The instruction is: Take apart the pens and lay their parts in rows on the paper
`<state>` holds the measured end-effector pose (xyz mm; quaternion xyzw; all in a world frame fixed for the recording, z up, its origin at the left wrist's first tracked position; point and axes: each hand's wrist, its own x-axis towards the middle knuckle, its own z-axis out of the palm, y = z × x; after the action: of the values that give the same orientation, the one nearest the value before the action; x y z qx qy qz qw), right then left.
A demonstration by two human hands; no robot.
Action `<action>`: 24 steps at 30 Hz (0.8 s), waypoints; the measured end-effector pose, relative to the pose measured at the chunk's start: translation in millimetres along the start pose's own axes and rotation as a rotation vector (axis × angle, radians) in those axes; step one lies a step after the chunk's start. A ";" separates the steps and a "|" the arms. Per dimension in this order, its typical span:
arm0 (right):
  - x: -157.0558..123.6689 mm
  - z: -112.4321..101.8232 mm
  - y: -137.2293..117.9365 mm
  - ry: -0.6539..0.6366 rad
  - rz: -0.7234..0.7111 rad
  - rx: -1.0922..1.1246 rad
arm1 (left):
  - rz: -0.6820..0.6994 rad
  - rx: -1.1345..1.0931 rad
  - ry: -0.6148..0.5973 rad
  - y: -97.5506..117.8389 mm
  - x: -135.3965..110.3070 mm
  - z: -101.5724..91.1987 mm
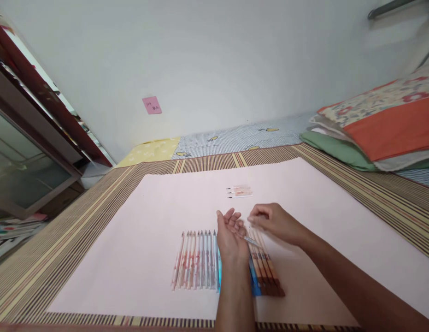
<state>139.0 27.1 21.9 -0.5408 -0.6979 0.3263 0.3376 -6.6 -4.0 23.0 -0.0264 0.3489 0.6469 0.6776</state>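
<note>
My left hand [232,233] is palm up over a row of pens, its thumb raised and its fingers half curled. A slim white pen [252,241] sticks out to the right from under those curled fingers. Just to the right, my right hand [271,220] has thumb and fingers pinched together; whatever is between them is too small or blurred to name. Pale, patterned pens [195,260] lie side by side left of my wrist. Blue pens [255,281], partly hidden by my forearm, and brown-and-orange pens [269,267] lie under and right of it.
Three thin dark-tipped refills [240,192] lie farther back on the large pale sheet [114,258]. Beneath is a striped mat [79,221]. Folded bedding [383,129] is stacked at the right. A pink note [152,105] is stuck to the wall.
</note>
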 end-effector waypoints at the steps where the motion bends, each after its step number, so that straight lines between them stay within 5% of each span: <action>1: -12.9 1.3 -7.6 -0.080 0.000 0.064 | 0.021 -0.013 -0.005 1.4 -0.2 -0.3; 4: -43.9 8.5 -24.0 -0.183 0.035 0.094 | 0.062 -0.034 -0.031 3.5 -0.7 -1.6; 7: -57.5 15.4 -28.9 -0.094 0.014 0.023 | 0.064 -0.046 -0.095 3.4 -1.1 -3.2; 18: -55.9 22.7 -24.5 -0.028 -0.081 -0.017 | 0.033 -0.103 -0.208 3.7 -2.4 -4.1; 24: -54.0 19.1 -19.9 0.050 -0.015 -0.085 | 0.164 0.163 -0.095 -6.2 3.8 -5.8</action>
<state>122.7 -31.3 21.2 -0.5574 -0.7064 0.2802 0.3343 -3.9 -4.6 14.1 0.0880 0.3685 0.6703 0.6381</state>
